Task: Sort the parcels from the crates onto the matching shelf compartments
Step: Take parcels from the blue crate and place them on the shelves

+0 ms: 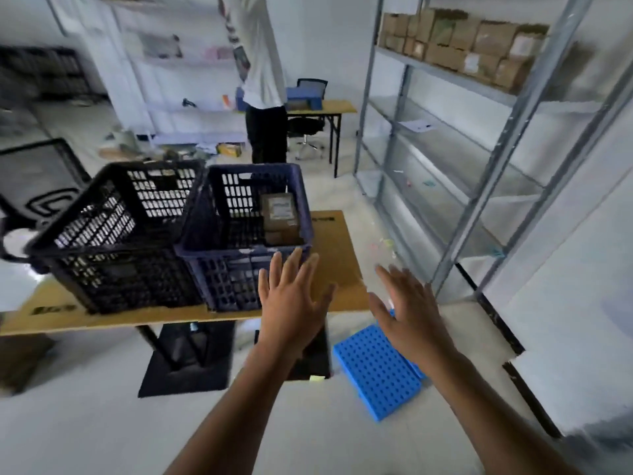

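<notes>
While your left hand (291, 303) and right hand (411, 317) hover spread, empty | parcel (279, 217) against right wall of blue crate (222, 250) | likely stiff, light cardboard; pinch opposite sides.

you stand in a parcel stockroom: metal shelving (479, 138) lined with cardboard boxes (459, 46), plastic crates (171, 234) on a wooden table (335, 255), bare white walls.

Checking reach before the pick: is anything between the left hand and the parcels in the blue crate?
Only the near wall of the blue crate: the parcels sit low at its right side, behind that wall from the left hand. The top is open, so reaching over the rim looks clear.
</notes>
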Demonstrator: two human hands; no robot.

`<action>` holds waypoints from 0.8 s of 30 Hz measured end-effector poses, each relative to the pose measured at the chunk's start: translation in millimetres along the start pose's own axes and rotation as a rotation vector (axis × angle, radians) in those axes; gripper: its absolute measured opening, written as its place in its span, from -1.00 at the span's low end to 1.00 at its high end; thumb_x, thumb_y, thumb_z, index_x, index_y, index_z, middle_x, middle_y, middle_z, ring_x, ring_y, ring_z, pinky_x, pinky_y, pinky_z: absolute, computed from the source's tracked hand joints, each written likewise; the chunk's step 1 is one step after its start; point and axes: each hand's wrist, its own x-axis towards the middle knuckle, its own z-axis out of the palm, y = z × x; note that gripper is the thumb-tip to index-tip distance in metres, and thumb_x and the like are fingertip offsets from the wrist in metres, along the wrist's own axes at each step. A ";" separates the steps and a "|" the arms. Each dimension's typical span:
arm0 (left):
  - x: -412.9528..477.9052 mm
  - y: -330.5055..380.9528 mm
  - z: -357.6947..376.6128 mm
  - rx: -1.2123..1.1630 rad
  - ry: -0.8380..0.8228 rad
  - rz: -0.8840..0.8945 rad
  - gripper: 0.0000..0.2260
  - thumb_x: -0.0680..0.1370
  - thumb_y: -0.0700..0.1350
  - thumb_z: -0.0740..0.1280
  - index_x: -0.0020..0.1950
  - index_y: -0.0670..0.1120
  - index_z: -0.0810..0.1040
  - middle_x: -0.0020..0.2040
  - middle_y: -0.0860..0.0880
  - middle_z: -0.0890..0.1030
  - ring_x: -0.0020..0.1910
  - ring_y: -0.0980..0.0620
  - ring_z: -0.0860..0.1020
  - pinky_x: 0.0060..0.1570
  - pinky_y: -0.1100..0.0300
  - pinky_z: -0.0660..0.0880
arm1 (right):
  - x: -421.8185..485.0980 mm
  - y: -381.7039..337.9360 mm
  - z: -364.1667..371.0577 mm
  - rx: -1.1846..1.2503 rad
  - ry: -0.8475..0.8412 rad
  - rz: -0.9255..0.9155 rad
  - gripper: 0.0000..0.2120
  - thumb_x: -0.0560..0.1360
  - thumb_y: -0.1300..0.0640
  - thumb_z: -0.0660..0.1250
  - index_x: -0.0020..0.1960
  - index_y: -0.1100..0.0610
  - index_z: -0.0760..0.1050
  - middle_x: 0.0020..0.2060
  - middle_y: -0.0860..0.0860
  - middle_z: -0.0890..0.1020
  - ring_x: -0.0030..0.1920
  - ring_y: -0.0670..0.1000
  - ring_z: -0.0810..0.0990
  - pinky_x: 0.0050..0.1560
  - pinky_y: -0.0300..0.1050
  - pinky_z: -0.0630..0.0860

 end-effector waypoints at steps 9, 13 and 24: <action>71.9 -87.7 -14.9 0.034 0.052 -0.171 -0.39 0.61 0.38 0.06 0.62 0.19 0.14 0.67 0.08 0.05 0.65 -0.03 -0.15 0.53 -0.08 -0.26 | 132.6 -58.7 58.8 0.040 -0.087 -0.188 -0.25 0.57 -0.41 -0.14 0.67 -0.10 0.09 0.65 0.05 0.20 0.66 0.09 0.08 0.63 0.21 -0.03; 115.4 -113.1 -4.2 0.052 0.002 -0.188 -0.37 0.59 0.41 0.03 0.62 0.21 0.11 0.67 0.11 0.03 0.64 0.00 -0.18 0.52 -0.06 -0.30 | 186.1 -52.9 90.5 0.083 -0.114 -0.196 -0.23 0.58 -0.47 -0.23 0.68 -0.13 0.04 0.66 0.04 0.18 0.67 0.08 0.06 0.62 0.29 0.07; 241.9 -174.9 63.4 0.013 -0.250 -0.376 -0.29 0.56 0.42 0.09 0.64 0.19 0.00 0.67 0.15 -0.05 0.65 -0.04 -0.15 0.58 -0.17 -0.13 | 321.4 -28.4 155.6 0.030 -0.255 -0.175 -0.29 0.63 -0.39 -0.10 0.69 -0.13 -0.08 0.70 0.02 -0.03 0.68 0.08 -0.12 0.64 0.26 -0.08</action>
